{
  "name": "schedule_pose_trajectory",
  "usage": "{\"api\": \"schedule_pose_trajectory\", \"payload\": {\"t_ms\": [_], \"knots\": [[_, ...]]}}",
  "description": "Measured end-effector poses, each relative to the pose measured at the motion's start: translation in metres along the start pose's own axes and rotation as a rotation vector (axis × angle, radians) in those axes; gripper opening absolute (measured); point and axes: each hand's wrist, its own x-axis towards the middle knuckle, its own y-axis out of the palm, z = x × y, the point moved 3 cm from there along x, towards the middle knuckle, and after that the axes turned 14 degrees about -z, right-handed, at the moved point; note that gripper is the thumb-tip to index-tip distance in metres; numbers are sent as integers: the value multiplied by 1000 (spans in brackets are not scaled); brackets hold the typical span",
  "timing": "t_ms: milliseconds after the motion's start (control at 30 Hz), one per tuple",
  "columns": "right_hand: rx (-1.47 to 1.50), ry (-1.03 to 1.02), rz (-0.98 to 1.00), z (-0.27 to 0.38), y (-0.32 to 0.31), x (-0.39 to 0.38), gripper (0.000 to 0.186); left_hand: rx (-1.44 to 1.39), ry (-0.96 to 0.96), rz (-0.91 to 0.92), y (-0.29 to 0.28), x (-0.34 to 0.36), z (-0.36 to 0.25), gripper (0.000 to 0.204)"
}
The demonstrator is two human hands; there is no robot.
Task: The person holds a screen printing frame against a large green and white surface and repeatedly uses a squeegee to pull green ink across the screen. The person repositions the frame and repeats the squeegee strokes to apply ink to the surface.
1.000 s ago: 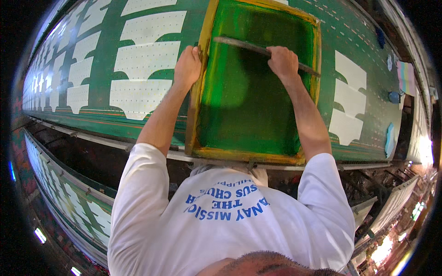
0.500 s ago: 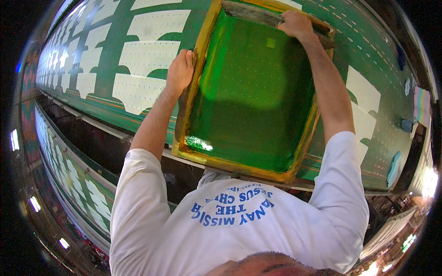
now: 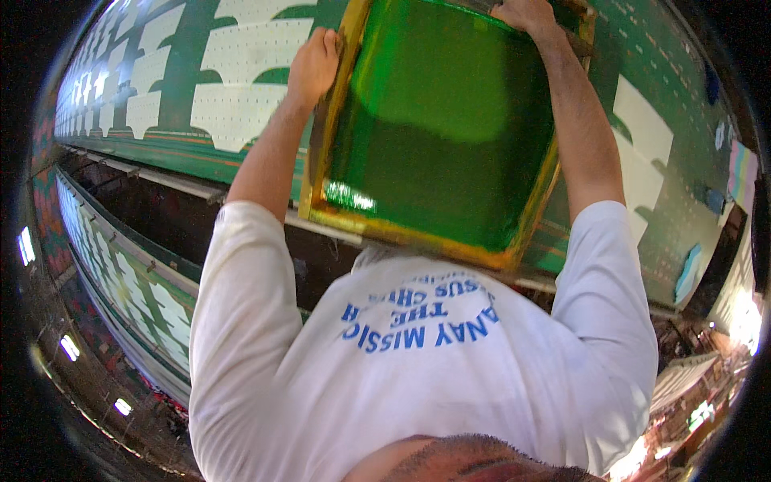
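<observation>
A screen-printing frame [image 3: 320, 181] with yellow-stained rails and green mesh [image 3: 434, 153] is over the long green table in front of me; its far edge is partly out of view. My left hand [image 3: 315, 66] is closed on its left rail, high up. At the far end my right hand [image 3: 526, 14] is closed around a greyish bar lying across the frame, which looks like a squeegee; its fingertips are partly hidden. A bright reflection shows on the mesh at the near left corner. The near rail is close to my white shirt.
Pale cut fabric panels [image 3: 241, 112] with rows of small dots lie on the green table [image 3: 173, 161] to the left, with more panels [image 3: 642, 153] to the right. A light blue piece [image 3: 688, 273] is at the right edge. Another panel-covered table [image 3: 132, 281] stands behind, lower left.
The frame, table and panels sit higher in the picture now. Dots that showed through the mesh are no longer visible. Both hands keep their holds.
</observation>
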Motion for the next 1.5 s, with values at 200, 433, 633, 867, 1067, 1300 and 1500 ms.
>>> {"api": "schedule_pose_trajectory", "payload": {"t_ms": [200, 433, 633, 867, 1067, 1300, 1500], "knots": [[42, 11, 100, 72, -24, -131, 32, 37, 16, 28, 13, 5, 18, 46], [120, 199, 299, 179, -54, -307, 36, -2, 90, 11, 26, 11, 36, 51], [219, 249, 98, 237, -78, -390, 40, -59, 50, 54, 18, 8, 24, 50], [270, 198, 235, 223, -86, -376, 27, 7, 21, 95, 9, 7, 11, 52], [275, 173, 364, 226, -97, -385, 30, 57, 16, 89, 9, 7, 9, 51], [798, 221, 167, 203, -92, -435, 56, -49, -16, 99, 10, 6, 16, 51], [166, 816, -330, 66, -76, -455, 67, -60, -23, 142, 6, 14, 16, 51]]}}
